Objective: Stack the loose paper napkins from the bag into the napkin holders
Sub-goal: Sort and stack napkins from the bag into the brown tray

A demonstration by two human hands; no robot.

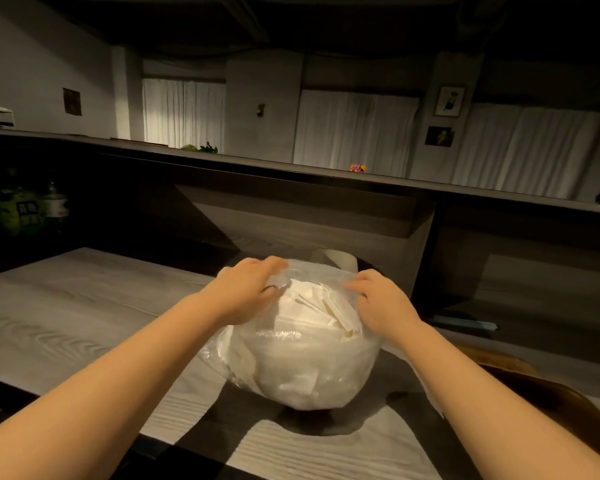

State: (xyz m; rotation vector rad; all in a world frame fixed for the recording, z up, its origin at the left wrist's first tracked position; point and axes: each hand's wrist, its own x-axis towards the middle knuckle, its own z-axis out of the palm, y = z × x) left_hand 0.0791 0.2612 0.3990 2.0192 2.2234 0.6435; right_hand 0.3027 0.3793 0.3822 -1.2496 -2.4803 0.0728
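A clear plastic bag point(302, 362) stuffed with white paper napkins point(314, 315) sits on the table point(66, 313) at the frame's centre. The left hand point(246, 289) and right hand point(381, 303) rest at its open top, fingers curled, gripping the plastic on either side.

Bare forearms, ring on left hand point(246, 289)

My left hand point(248, 287) blurs at the fingertips, and my right hand point(378, 301) hides its fingers against the bag point(298, 368), so I cannot tell either grip. The holder point(336, 259) behind the bag shows only its top. The bottles point(54, 204) in the dark are unreadable.
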